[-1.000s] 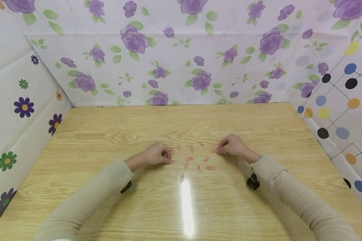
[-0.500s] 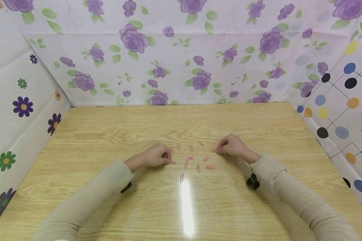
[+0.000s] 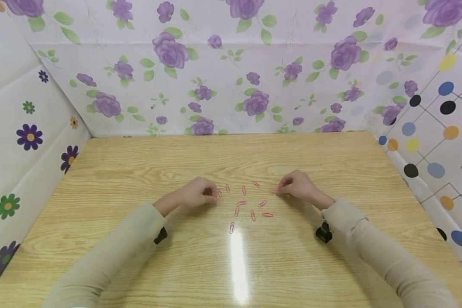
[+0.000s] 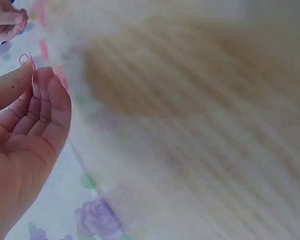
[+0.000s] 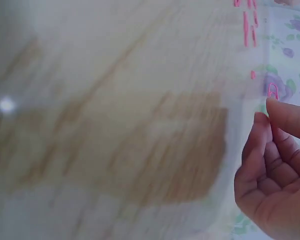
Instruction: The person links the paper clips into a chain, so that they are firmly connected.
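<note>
My left hand [image 3: 198,192] pinches a pink paper clip [image 4: 25,59] between thumb and fingertips; the left wrist view shows its wire loop sticking out beyond them. On the other side of the scattered clips, my right hand [image 3: 297,185] holds another pink paper clip [image 5: 273,91] by its end between thumb and index finger, its rounded loop pointing away from the hand. Between the two hands, several more pink clips lie loose on the wooden table, among them a clip [image 3: 241,203] in the middle and a clip [image 3: 232,227] nearest the person.
Light from above reflects as a bright streak on the wooden table [image 3: 169,265] in front of the clips. A cloth wall with purple flowers [image 3: 215,85] stands along the back edge, with patterned cloth at both sides. Each wrist carries a small black camera [image 3: 324,233].
The left hand has shifted slightly up and away from the person, and its clip barely shows in the head view now. The right hand stays almost where it was, still pinching its clip.
</note>
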Available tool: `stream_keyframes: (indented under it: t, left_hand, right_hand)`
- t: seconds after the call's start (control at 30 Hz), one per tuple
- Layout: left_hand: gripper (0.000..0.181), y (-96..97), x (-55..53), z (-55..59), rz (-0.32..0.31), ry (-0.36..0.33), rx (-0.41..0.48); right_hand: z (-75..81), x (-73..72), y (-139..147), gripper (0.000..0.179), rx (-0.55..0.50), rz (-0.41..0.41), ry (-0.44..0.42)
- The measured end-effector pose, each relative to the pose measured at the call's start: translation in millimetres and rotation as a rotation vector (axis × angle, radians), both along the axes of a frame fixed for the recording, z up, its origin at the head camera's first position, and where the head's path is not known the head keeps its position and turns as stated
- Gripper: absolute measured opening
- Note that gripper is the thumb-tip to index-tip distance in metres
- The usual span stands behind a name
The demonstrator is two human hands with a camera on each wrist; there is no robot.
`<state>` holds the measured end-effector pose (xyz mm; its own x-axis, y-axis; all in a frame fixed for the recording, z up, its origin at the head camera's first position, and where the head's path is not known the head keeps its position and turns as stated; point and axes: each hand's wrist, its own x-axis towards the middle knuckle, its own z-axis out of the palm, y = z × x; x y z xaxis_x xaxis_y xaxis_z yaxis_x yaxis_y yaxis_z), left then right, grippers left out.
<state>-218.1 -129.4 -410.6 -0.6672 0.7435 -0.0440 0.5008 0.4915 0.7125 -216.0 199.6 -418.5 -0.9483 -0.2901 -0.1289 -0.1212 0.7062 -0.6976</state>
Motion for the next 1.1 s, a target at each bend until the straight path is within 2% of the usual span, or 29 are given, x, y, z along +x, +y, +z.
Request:
stream_keyframes:
  t: [0.1, 0.17, 0.33, 0.53, 0.83, 1.1]
  left_hand:
    - [0.01, 1.1, -1.6, 5.1, 0.043, -0.011, 0.037]
    - [0.008, 2.4, -1.9, 8.4, 0.065, -0.041, 0.071]
    - [0.007, 6.8, -0.5, 17.6, 0.088, -0.106, 0.167]
    - [0.01, 17.9, 5.1, 26.8, 0.158, -0.119, 0.211]
    - [0.009, 35.0, 12.5, 31.2, 0.225, -0.127, 0.314]
    - [0.009, 44.9, 15.1, 33.4, 0.235, -0.117, 0.368]
  right_hand:
    - [4.8, 3.6, -2, 0.006, -0.024, -0.003, 0.013]
    - [8.6, 6.8, -5, 0.005, -0.039, -0.002, 0.034]
    - [19.3, 15.6, -14, 0.004, -0.088, 0.013, 0.107]
    - [26.5, 22.6, -23, 0.005, -0.127, 0.019, 0.178]
    - [34.9, 31.3, -37, 0.006, -0.163, 0.005, 0.271]
    - [39.2, 34.8, -49, 0.004, -0.204, 0.052, 0.341]
